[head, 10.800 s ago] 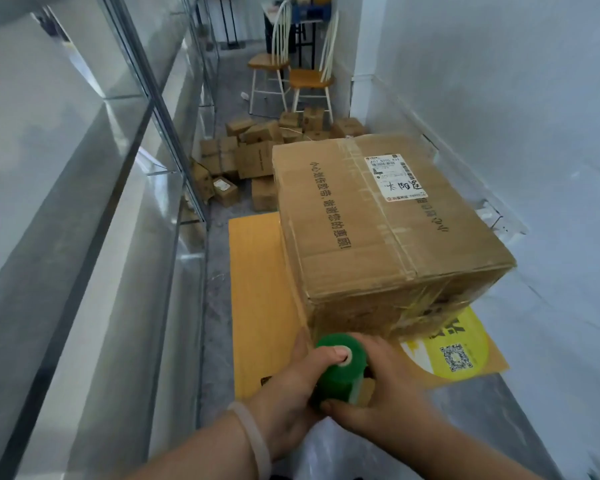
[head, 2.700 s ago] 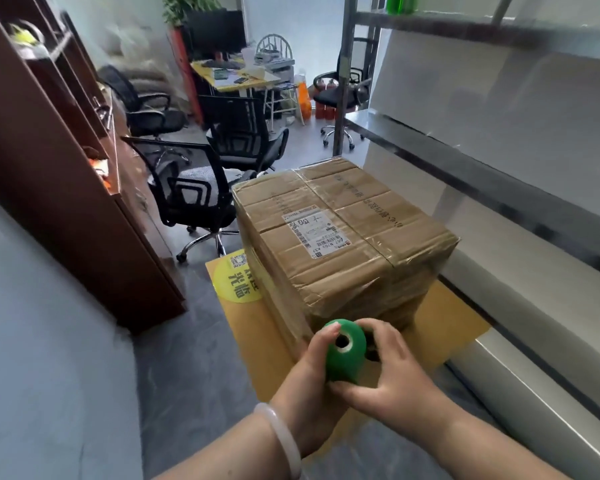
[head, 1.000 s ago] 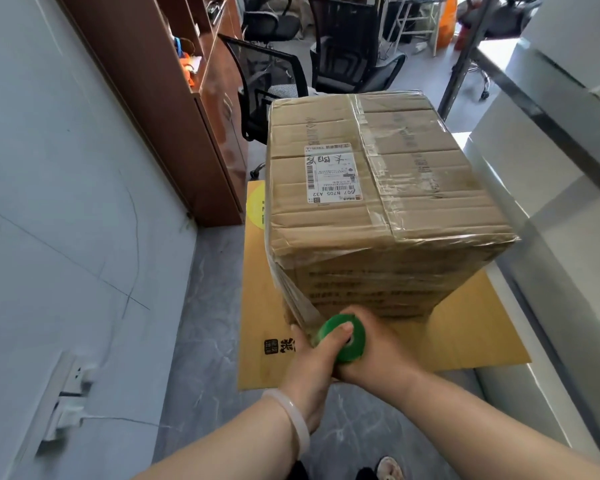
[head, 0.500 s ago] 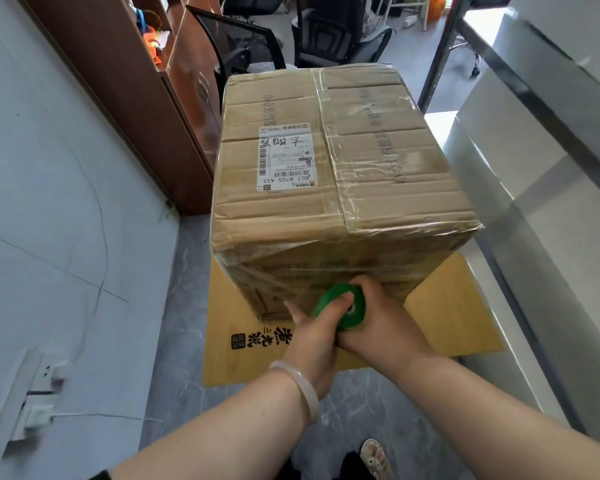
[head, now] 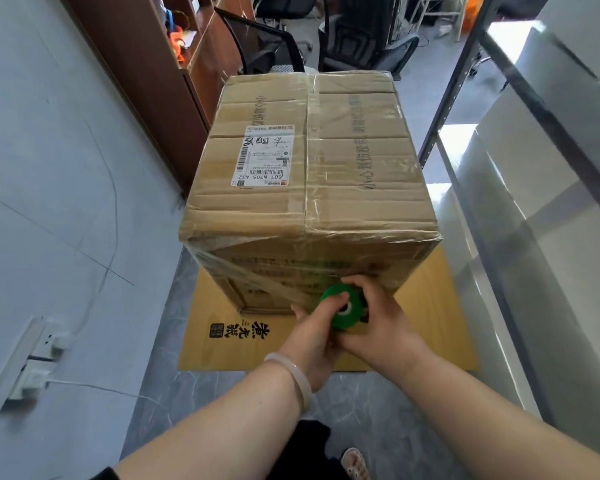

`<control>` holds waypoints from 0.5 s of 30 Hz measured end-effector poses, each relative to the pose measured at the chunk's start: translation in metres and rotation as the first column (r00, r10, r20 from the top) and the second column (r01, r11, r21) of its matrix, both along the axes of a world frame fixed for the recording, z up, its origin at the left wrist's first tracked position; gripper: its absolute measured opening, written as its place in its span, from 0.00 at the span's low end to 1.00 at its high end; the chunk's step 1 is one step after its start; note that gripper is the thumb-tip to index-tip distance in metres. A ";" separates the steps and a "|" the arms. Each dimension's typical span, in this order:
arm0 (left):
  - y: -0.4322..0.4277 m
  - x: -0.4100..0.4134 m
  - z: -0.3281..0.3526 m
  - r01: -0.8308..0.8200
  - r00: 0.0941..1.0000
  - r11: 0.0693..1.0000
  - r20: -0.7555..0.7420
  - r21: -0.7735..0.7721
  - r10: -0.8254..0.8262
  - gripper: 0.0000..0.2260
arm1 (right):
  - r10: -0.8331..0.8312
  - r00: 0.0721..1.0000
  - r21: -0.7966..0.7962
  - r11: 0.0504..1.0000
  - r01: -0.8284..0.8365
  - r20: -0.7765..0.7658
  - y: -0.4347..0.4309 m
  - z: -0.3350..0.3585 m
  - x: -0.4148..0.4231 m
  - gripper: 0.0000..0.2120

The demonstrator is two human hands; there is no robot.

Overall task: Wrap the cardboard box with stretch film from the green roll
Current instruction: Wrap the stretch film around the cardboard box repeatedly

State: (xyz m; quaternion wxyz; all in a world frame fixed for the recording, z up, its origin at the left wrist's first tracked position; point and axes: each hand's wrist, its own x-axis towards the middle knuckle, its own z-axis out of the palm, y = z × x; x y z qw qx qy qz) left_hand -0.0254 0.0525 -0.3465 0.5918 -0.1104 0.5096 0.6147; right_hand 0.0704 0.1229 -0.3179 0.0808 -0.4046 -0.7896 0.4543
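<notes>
Lighting: bright, even daylight, strongest at upper right, where the white panels (head: 551, 140) wash out.
Shadows: soft; the near face of the cardboard box (head: 309, 161) is dimmer than its top.
Glare: pale sheen on the stretch film (head: 229, 251) at the box's near left corner.
Distortion: wide-angle bowing of straight lines toward the borders.
Blur: the wall socket (head: 32, 368) is smeared at lower left; the centre is sharp.

Narrow office passage in daylight.
A pale wall (head: 49, 161) runs along the left, with a white socket (head: 37, 362) low down and a thin cable (head: 94, 388) trailing from it over the grey marbled floor (head: 194, 393). A brown wooden cabinet (head: 146, 81) stands farther back, black mesh chairs (head: 264, 46) beyond it, and a metal shelf frame (head: 450, 95) lines the right.
</notes>
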 end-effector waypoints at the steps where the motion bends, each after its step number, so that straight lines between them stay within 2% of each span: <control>1: 0.001 -0.002 -0.001 0.020 1.000 1.000 0.004 0.005 -0.020 0.56 | 0.021 1.000 0.023 1.000 -0.021 -0.003 0.001 -0.002 0.002 0.33; 4: 0.005 -0.008 -0.003 0.127 0.992 0.992 -0.024 -0.011 -0.127 0.48 | 0.028 0.999 0.071 0.997 -0.026 -0.020 0.004 -0.009 0.010 0.32; 8: 0.009 -0.005 -0.003 0.232 0.972 0.973 -0.028 -0.018 -0.232 0.52 | -0.044 0.999 0.004 0.999 0.044 -0.006 0.010 -0.011 0.014 0.28; 13: 0.005 -0.001 -0.009 0.163 0.986 0.987 0.020 0.003 -0.163 0.54 | 0.016 1.000 0.055 0.998 -0.017 0.011 0.014 -0.008 0.013 0.30; 15: 0.002 0.011 -0.008 0.140 0.990 0.990 -0.007 0.021 -0.140 0.51 | 0.018 0.999 0.063 0.998 -0.021 0.051 0.018 -0.005 0.018 0.31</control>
